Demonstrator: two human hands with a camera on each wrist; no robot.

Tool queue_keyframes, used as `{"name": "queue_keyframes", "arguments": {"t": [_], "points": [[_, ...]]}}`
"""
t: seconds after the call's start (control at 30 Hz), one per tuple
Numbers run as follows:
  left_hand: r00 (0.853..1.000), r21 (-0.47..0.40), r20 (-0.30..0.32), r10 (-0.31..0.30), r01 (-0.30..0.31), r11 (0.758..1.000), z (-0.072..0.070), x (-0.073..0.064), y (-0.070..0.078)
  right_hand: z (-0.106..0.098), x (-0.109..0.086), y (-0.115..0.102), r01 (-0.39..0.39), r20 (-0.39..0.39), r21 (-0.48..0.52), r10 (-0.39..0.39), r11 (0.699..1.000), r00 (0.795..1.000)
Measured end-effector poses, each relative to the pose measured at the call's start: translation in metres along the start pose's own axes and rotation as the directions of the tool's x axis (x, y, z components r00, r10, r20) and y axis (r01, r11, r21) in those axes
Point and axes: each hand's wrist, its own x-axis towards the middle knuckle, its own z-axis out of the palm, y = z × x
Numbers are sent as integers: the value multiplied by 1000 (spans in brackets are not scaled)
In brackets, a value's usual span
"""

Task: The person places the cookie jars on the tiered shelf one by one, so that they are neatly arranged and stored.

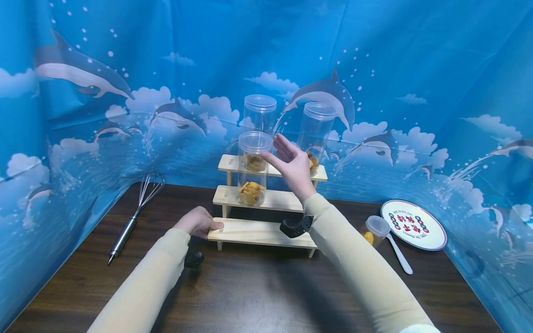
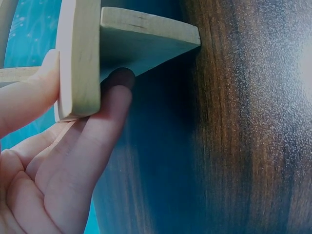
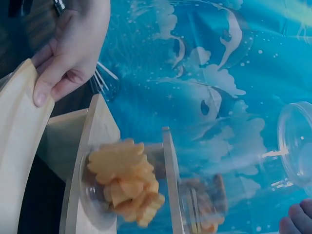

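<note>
A three-tier wooden display shelf (image 1: 266, 232) stands on the table. My left hand (image 1: 199, 222) grips the left end of its lowest tier, thumb on top and fingers curled beneath the board, as the left wrist view shows. My right hand (image 1: 294, 167) is raised with fingers extended and spread from the thumb, just right of a clear lidded jar (image 1: 252, 169) on the middle tier. Yellow-brown crackers (image 3: 127, 178) lie in the bottom of this jar. Two similar jars, a left one (image 1: 260, 113) and a right one (image 1: 317, 125), stand on the top tier, each with some snacks inside.
At the left lies a metal whisk (image 1: 132, 222). To the right are a small lidded cup (image 1: 376, 229) with yellow contents, a white spoon (image 1: 400, 255) and a white plate (image 1: 416, 240) with red print. A blue dolphin-patterned curtain (image 1: 208, 51) hangs around the dark wooden table (image 1: 233, 296).
</note>
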Motion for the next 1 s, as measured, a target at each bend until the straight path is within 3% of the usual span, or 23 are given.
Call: {"name": "queue_keyframes", "arguments": {"t": [0.4,0.63,1.0], "points": [[1000,9,10,11,-12,1000,0,2,-4,-46,-21,12,36,50,57,-39,998,998],[1000,9,18,11,-11,1000,0,1,-1,-78,-37,23,41,65,-4,-41,999,997],[1000,14,24,9,-9,1000,0,0,1,-121,-66,41,-26,49,-57,29,998,998]]}}
